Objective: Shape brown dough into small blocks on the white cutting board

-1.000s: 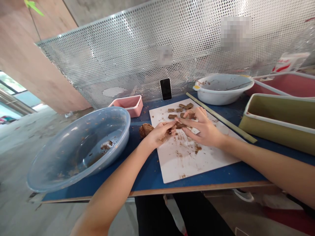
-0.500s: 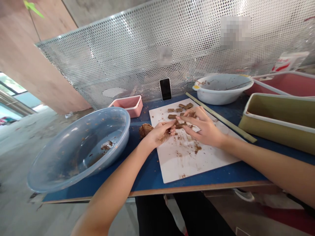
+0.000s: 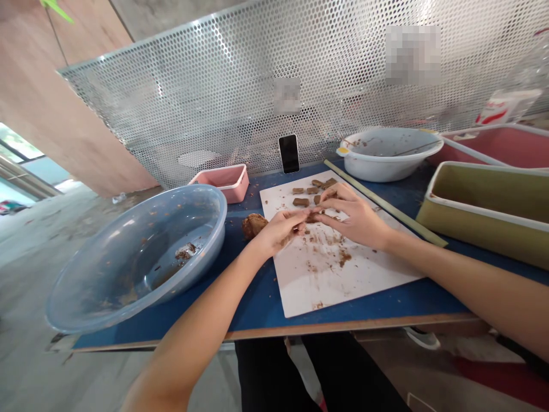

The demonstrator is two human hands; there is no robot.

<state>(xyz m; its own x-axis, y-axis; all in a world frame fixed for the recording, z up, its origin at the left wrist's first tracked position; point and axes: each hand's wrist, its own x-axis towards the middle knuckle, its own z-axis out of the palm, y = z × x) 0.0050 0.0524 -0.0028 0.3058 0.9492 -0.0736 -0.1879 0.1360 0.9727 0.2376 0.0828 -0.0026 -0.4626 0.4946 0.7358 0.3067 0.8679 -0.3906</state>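
Observation:
Above a white board smeared with brown crumbs, my two hands meet over a small piece of brown clay. My left hand is closed on its left end, thumb on top and fingers curled beneath. From the right, my right hand pinches the other end between thumb and fingertips. Much of the piece is hidden by the fingers. Several short clay blocks lie on the board just beyond my hands. A bigger rough clay lump rests beside the board's left edge, close to my left wrist.
A large blue basin stands at the left, a small pink tub behind it. The phone leans on a perforated metal screen. To the right are a flat stick, a white basin and an olive planter.
My right fingers have drawn in from a looser spread and now pinch the clay piece against my left fingertips. The blocks on the board stay where they were.

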